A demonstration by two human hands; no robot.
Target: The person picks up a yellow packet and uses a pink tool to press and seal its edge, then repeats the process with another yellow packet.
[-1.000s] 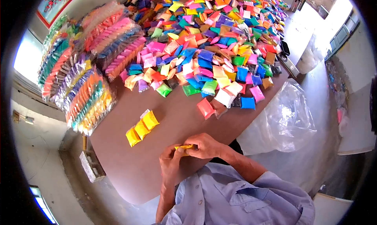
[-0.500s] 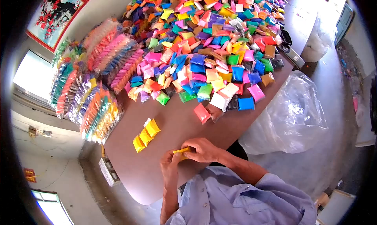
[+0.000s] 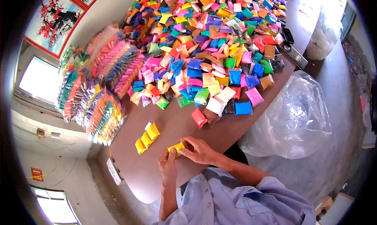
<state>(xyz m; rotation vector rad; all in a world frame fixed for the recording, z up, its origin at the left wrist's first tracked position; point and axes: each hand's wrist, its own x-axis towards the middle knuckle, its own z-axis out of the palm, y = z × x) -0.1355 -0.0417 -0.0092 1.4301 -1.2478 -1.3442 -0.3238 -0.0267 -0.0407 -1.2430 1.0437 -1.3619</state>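
Observation:
Between my two hands, near the front edge of the table, is a small yellow packet (image 3: 176, 148). My left hand (image 3: 168, 164) pinches its left end with the thumb on top. The fingers of my right hand (image 3: 198, 149) close on its right end. Just beyond my left hand, a short row of yellow packets (image 3: 147, 138) lies on the brown tabletop, with a small white piece at its far end. A red packet (image 3: 199, 118) rests farther off to the right, at the near edge of a big heap of coloured packets (image 3: 212, 64).
Bundles of packets in clear wrap (image 3: 104, 83) are stacked at the table's left side. A large clear plastic bag (image 3: 292, 117) stands on the floor to the right. A dark device (image 3: 292, 54) lies at the table's right edge.
The yellow packet has turned in my hands, so more of its face shows. My hands have shifted slightly. The view has tilted a little.

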